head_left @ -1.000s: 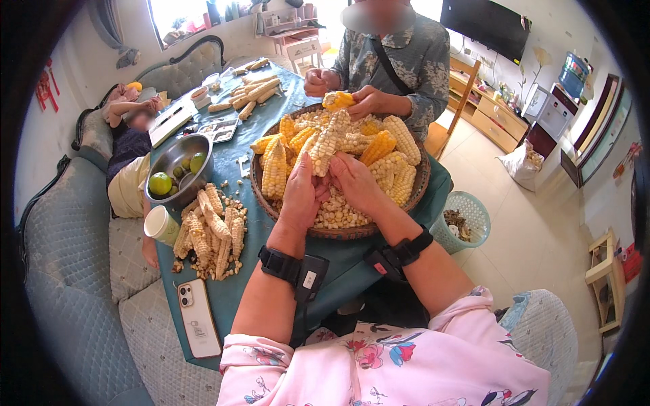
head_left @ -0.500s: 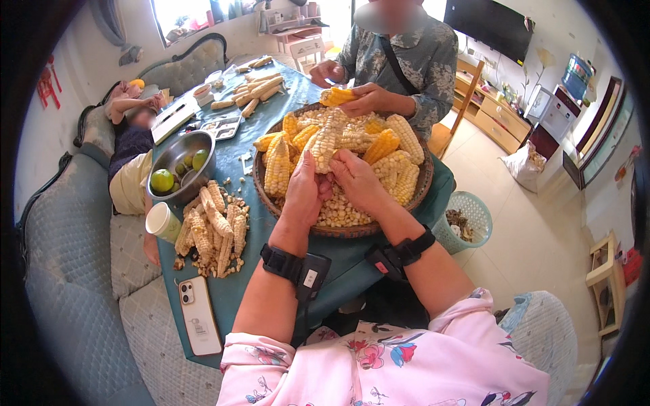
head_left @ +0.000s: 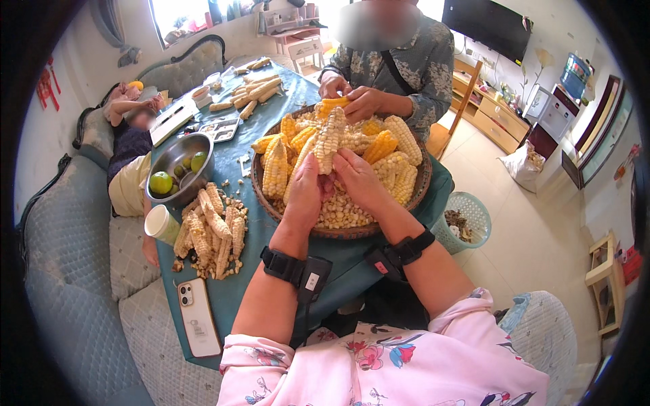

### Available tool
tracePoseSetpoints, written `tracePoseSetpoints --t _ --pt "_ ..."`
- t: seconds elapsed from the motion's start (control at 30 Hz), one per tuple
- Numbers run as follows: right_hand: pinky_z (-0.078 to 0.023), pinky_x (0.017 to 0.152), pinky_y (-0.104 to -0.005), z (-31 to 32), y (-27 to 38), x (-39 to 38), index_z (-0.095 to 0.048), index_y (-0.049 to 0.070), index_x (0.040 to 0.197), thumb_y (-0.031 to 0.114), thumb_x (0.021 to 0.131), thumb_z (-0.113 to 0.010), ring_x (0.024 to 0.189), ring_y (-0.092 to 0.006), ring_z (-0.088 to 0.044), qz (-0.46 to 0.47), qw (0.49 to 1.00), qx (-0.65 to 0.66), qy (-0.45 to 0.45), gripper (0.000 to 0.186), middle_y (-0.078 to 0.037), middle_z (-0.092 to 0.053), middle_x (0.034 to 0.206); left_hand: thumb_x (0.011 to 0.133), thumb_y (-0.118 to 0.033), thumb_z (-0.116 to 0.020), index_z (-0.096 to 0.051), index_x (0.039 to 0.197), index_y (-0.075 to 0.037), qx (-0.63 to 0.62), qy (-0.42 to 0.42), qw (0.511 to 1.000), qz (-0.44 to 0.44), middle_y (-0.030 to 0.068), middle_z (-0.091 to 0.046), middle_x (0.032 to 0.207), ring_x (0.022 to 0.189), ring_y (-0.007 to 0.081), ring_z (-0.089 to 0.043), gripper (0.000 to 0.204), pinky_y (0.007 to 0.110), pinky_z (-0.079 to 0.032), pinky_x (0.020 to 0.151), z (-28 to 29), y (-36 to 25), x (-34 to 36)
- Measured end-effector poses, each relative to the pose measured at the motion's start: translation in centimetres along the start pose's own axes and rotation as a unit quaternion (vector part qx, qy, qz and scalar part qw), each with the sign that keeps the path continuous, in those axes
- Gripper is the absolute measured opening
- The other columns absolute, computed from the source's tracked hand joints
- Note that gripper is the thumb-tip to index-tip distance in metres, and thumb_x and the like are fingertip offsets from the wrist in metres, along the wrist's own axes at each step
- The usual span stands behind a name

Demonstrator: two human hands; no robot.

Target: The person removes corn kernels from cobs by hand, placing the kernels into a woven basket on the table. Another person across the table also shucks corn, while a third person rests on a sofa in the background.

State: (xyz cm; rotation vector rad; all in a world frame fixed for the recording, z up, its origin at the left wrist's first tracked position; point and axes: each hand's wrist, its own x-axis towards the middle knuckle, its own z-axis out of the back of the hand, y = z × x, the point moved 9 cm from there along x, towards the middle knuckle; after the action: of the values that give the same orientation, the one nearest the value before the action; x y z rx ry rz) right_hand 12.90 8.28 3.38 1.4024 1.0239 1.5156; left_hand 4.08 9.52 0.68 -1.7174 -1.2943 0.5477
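Observation:
Between my two hands a pale corn cob (head_left: 329,141) stands nearly upright, some of its kernels still in rows. My left hand (head_left: 306,193) closes round its lower left side, and my right hand (head_left: 360,181) presses on its lower right with bent fingers. Both are over a round woven basket (head_left: 338,233). Loose kernels (head_left: 342,211) lie in its near part, under my hands. Yellow ears of corn (head_left: 276,172) lean along the left of the basket, and paler ears (head_left: 396,169) rest at the right. My palms hide the cob's lower end.
Bare cobs (head_left: 206,233) are heaped left of the basket, near a paper cup (head_left: 161,223), a metal bowl (head_left: 181,193) with green fruit and a phone (head_left: 199,318). Across the table a person (head_left: 413,74) handles a yellow ear. Another person (head_left: 132,142) reclines on the sofa. A plastic bin (head_left: 467,220) stands right.
The cob in my hands has turned a little more upright. Across the table, the other person's hands have come together on the yellow ear.

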Motion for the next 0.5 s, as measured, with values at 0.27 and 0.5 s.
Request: tracePoseSetpoints --t 0.27,0.5 --pt "-0.043 0.058 -0.0243 0.0 1.1 -0.2 -0.056 0.001 0.094 0.027 0.089 -0.050 0.064 -0.0073 -0.050 -0.011 1.000 0.012 -0.013 0.027 -0.002 -0.056 0.073 0.096 -0.032 -0.033 -0.047 0.106 -0.009 0.016 -0.012 1.000 0.000 -0.0004 -0.050 0.076 0.058 0.0067 -0.044 0.029 0.020 -0.035 0.049 -0.6 -0.6 -0.4" --pt "-0.043 0.056 -0.0225 -0.2 0.0 0.0 -0.056 0.001 0.095 0.026 0.089 -0.051 0.063 -0.0064 -0.050 -0.003 0.998 0.059 0.012 0.026 -0.001 -0.056 0.073 0.095 -0.033 -0.032 -0.048 0.111 -0.009 0.058 0.015 0.998 -0.024 0.0000 -0.053 0.084 0.060 0.0076 -0.044 0.033 0.021 -0.035 0.051 -0.5 -0.5 -0.1"
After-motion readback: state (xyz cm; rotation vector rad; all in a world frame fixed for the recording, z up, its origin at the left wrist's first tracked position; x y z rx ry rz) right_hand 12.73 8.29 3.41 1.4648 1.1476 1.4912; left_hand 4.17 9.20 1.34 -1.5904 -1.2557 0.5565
